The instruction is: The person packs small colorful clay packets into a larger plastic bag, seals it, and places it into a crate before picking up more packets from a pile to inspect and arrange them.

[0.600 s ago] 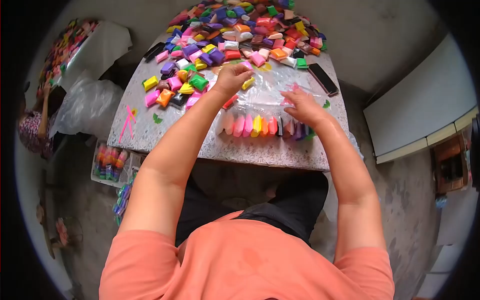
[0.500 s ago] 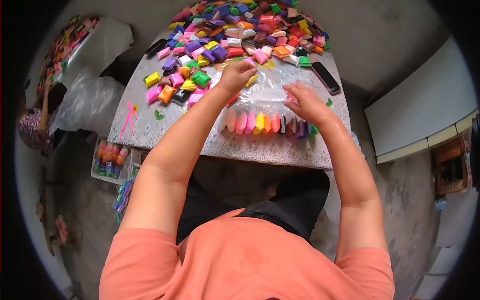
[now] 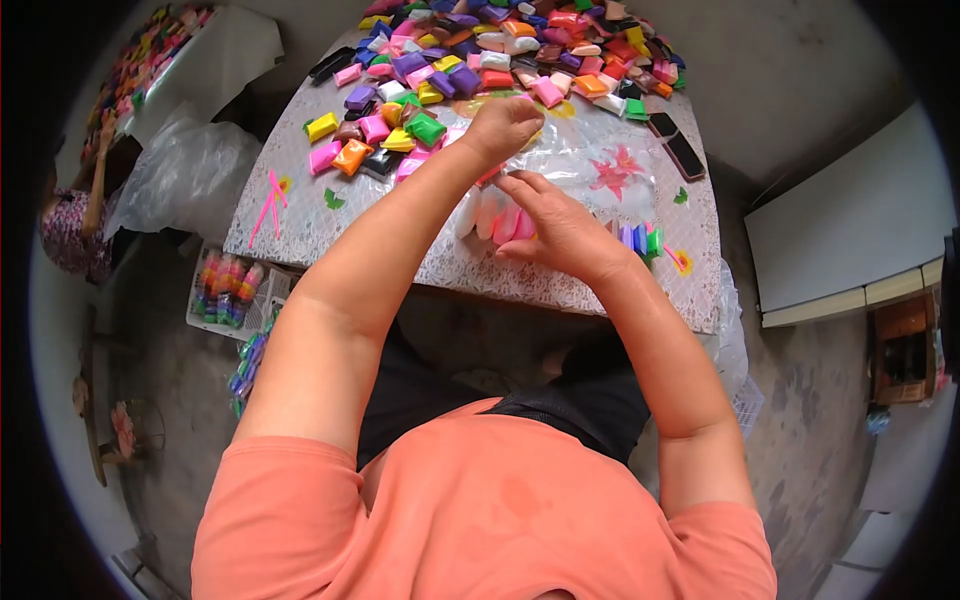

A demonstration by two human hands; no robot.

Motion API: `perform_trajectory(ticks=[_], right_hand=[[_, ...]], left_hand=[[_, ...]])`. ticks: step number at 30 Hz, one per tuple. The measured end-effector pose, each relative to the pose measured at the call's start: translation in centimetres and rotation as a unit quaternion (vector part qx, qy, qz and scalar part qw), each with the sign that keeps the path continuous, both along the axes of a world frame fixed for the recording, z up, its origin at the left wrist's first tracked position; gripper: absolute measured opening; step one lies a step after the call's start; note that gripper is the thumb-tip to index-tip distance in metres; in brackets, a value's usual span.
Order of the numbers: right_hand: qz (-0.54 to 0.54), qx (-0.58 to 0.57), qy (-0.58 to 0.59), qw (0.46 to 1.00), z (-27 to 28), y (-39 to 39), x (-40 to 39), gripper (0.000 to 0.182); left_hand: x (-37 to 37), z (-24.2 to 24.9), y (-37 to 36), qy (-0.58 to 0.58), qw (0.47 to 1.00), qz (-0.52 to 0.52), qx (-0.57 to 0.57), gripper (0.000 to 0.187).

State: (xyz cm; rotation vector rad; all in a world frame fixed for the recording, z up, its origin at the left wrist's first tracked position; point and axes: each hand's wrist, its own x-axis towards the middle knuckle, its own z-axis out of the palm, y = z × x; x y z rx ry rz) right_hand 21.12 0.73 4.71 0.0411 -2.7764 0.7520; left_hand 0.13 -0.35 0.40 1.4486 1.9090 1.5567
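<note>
A row of small bright packets stands side by side near the table's front edge; the pink packets [image 3: 507, 224] show at its left part and a green packet [image 3: 655, 242] at its right end. My right hand [image 3: 560, 222] reaches over this row, thumb and fingers apart around the pink packets, hiding the middle ones. Farther back, my left hand [image 3: 503, 130] is closed with curled fingers above a clear plastic sheet [image 3: 580, 145]. What those fingers hold is hidden. A reddish packet [image 3: 490, 176] lies partly hidden below the left wrist.
A large heap of coloured packets [image 3: 520, 45] covers the table's back, with a looser group [image 3: 390, 135] at left. A phone [image 3: 677, 147] lies at right, pink strips [image 3: 265, 210] at left. Below stands a white basket [image 3: 225, 290]. Another person [image 3: 80, 225] is at far left.
My right hand has moved left and toward me, from above the plastic sheet to the packet row. My left hand stays near the same spot, fingers still curled. The view has shifted slightly.
</note>
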Motion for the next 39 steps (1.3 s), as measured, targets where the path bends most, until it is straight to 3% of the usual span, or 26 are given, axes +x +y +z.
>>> perform_trajectory(ticks=[2, 8, 16, 31, 39], right_hand=[[-0.005, 0.009, -0.024, 1.000, 0.2, 0.0, -0.9, 0.087], [-0.052, 0.069, -0.104, 0.991, 0.2, -1.5, -2.3, 0.087], [-0.132, 0.152, -0.047, 0.978, -3.8, -3.9, -4.0, 0.085], [-0.127, 0.180, 0.021, 0.975, -6.3, -3.8, -4.5, 0.054], [-0.078, 0.141, 0.057, 0.985, -6.5, -3.3, -4.5, 0.042]], left_hand=[[-0.3, -0.2, -0.1, 0.009, 1.000, -0.013, -0.014, 0.024], [-1.1, -1.0, 0.2, 0.002, 0.998, -0.050, -0.045, 0.022], [-1.0, -0.1, -0.2, -0.006, 0.998, -0.043, -0.040, 0.021], [-0.3, 0.7, -0.3, -0.013, 0.998, -0.034, -0.048, 0.018], [-0.3, 0.7, -0.3, 0.060, 0.997, -0.020, -0.045, 0.017]])
